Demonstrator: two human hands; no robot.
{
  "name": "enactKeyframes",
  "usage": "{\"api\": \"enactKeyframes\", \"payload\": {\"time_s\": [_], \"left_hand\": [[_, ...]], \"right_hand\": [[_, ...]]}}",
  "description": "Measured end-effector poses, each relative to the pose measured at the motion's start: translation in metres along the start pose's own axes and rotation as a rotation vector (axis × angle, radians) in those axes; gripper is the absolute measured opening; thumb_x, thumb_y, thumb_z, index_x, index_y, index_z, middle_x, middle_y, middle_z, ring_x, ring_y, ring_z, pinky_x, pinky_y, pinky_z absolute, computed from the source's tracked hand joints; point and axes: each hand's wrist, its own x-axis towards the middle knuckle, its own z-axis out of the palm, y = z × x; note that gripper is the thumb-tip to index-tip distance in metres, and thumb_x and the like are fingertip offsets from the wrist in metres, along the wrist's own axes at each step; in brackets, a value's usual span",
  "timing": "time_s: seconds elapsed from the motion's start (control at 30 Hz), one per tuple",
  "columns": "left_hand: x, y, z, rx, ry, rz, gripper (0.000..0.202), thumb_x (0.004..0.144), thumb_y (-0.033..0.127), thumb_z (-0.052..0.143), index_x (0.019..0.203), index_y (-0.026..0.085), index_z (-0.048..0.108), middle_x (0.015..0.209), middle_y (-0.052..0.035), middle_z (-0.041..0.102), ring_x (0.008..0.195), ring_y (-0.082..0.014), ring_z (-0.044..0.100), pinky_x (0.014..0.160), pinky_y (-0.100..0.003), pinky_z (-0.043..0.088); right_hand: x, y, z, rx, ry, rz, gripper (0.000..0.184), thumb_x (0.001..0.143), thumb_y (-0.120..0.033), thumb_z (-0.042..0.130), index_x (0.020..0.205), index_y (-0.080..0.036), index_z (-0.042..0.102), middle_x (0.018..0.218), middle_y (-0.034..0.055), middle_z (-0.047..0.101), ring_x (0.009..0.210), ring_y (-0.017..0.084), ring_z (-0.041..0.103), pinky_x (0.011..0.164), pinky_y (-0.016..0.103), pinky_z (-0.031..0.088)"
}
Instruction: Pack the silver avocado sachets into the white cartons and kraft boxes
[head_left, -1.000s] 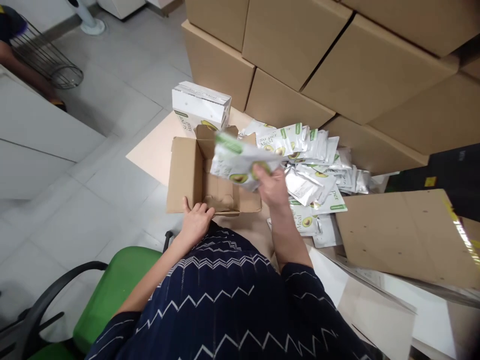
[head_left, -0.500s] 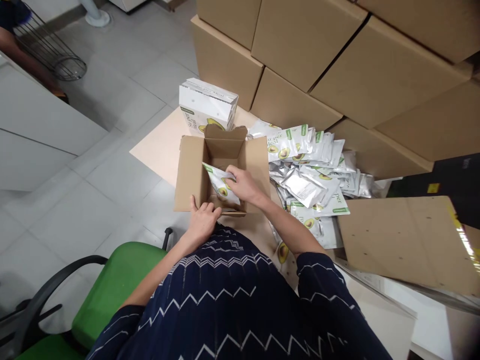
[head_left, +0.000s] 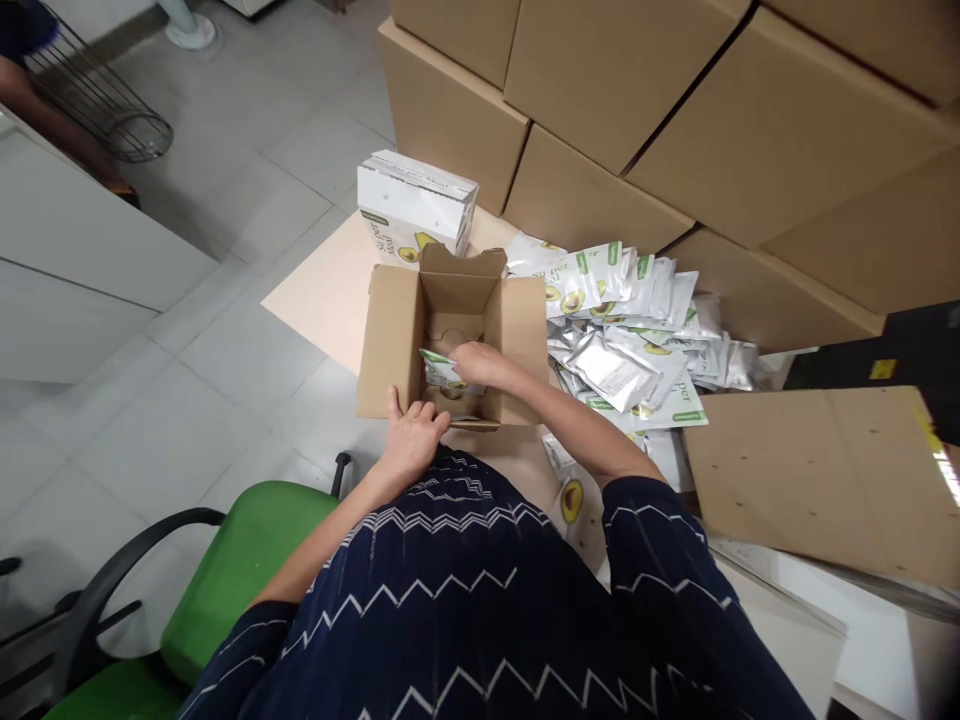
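An open brown cardboard box [head_left: 388, 345] stands on the table in front of my body, flaps folded outward. My left hand [head_left: 415, 437] grips its near left edge, thumb against the flap and fingers over the rim. Down inside the box, my right hand [head_left: 480, 364] is closed on a white pouch [head_left: 439, 369] with green print. Part of that pouch is hidden by the fingers and the box wall. To the right of the box lies a heap of similar avocado-printed pouches [head_left: 611, 368], some showing their silver backs.
A white printed carton [head_left: 416, 210] stands just behind the box. Large brown cartons [head_left: 592, 190] are stacked at the back right. A flattened-looking piece of cardboard [head_left: 810, 480] is at the right. A green chair [head_left: 247, 570] stands at my left. Another person's leg [head_left: 64, 125] shows far left.
My right hand has moved down deeper into the box with the pouch, which now sits lower and shows less. My left hand keeps its grip on the box edge.
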Motion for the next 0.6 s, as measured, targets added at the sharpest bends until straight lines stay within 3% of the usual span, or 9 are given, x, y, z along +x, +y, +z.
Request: {"api": "enactKeyframes", "payload": {"time_s": [0.13,0.3,0.37,0.47,0.53,0.6], "left_hand": [[0.0,0.0,0.002,0.034,-0.006,0.0,0.021,0.095,0.016,0.047,0.091,0.022,0.067,0.088,-0.0054,0.063,0.093,-0.0239,0.057,0.115,-0.074,0.0],[0.001,0.0,0.0,-0.011,-0.011,-0.009,0.022,0.097,0.019,0.045,0.094,0.02,0.067,0.092,-0.0076,0.065,0.094,-0.0248,0.06,0.116,-0.073,0.003],[0.001,0.001,-0.001,-0.032,0.005,-0.035,0.02,0.097,0.023,0.048,0.102,0.02,0.067,0.103,-0.011,0.065,0.1,-0.0263,0.06,0.116,-0.071,0.009],[0.001,0.0,-0.001,-0.038,0.082,-0.084,0.024,0.094,0.029,0.056,0.114,0.018,0.064,0.131,-0.0191,0.057,0.123,-0.0338,0.053,0.116,-0.068,0.017],[0.002,0.0,-0.001,-0.032,0.106,-0.069,0.023,0.092,0.03,0.058,0.11,0.018,0.065,0.145,-0.0209,0.049,0.138,-0.0385,0.04,0.116,-0.07,0.016],[0.004,-0.002,-0.001,-0.045,0.079,-0.028,0.017,0.092,0.028,0.058,0.103,0.017,0.066,0.146,-0.0197,0.049,0.14,-0.039,0.038,0.115,-0.074,0.011]], "right_hand": [[-0.006,0.005,-0.011,0.05,-0.024,-0.134,0.026,0.09,-0.017,0.052,0.095,-0.017,0.077,0.096,0.012,0.077,0.085,0.022,0.069,0.067,0.027,0.042],[-0.008,-0.005,0.012,-0.02,-0.213,-0.173,0.02,0.085,-0.01,0.057,0.09,-0.013,0.077,0.091,0.0122,0.076,0.074,0.019,0.066,0.062,0.025,0.041],[-0.008,-0.009,0.021,-0.012,-0.252,-0.147,0.018,0.086,-0.013,0.059,0.086,-0.013,0.077,0.087,0.0123,0.076,0.069,0.018,0.065,0.063,0.026,0.042],[-0.011,-0.012,0.028,0.007,-0.28,-0.155,0.023,0.091,-0.019,0.056,0.09,-0.011,0.077,0.091,0.0144,0.076,0.07,0.018,0.066,0.064,0.026,0.045],[-0.013,-0.014,0.03,-0.031,-0.31,-0.189,0.026,0.091,-0.02,0.054,0.093,-0.009,0.077,0.096,0.0171,0.076,0.074,0.02,0.068,0.064,0.028,0.046],[-0.015,-0.018,0.028,-0.082,-0.358,-0.225,0.024,0.09,-0.018,0.055,0.093,-0.007,0.076,0.098,0.0181,0.075,0.078,0.021,0.068,0.065,0.028,0.046]]}}
